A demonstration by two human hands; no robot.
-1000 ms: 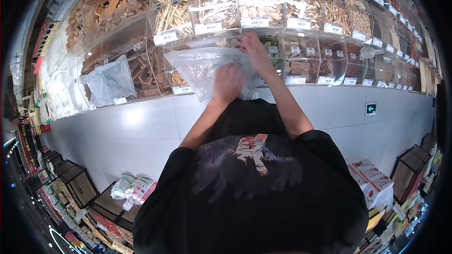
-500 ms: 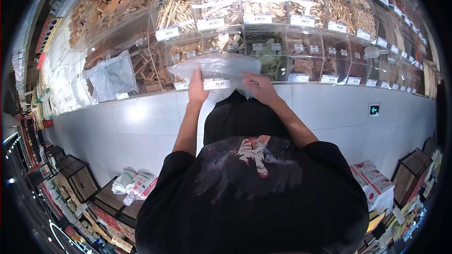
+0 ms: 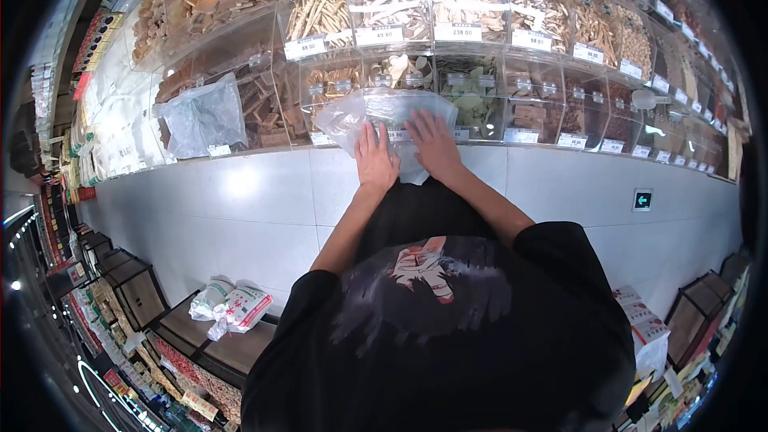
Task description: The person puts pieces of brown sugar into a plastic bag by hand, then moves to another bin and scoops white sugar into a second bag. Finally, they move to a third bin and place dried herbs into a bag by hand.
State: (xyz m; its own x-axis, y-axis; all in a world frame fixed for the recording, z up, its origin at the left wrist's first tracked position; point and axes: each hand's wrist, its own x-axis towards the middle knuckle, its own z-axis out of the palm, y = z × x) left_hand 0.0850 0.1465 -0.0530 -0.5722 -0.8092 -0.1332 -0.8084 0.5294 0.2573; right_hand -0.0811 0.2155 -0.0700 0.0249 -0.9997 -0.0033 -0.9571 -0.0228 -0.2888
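A clear plastic bag point(image 3: 340, 122) is spread against the front of the lower acrylic bins, over a price tag. My left hand point(image 3: 376, 156) lies on the bag's near part with its fingers stretched out. To the right, my right hand point(image 3: 434, 144) rests on the bag too, fingers spread and pointing up. Both palms face the bins. Behind the bag are a bin of pale dried slices point(image 3: 398, 70) and a bin of green dried leaves point(image 3: 472, 108). Whether anything is inside the bag I cannot make out.
Another plastic bag point(image 3: 204, 116) hangs on the bins at the left. Upper bins point(image 3: 468, 0) hold dried roots and slices behind price tags. A clear scoop point(image 3: 648, 100) lies at the right. White packages point(image 3: 232, 308) sit on a low shelf behind, and a green exit sign point(image 3: 642, 200) is on the floor.
My hands came closer together and now lie flat on the bag, covering much of the price tag. Before, they held the bag at its sides. The view has shifted slightly.
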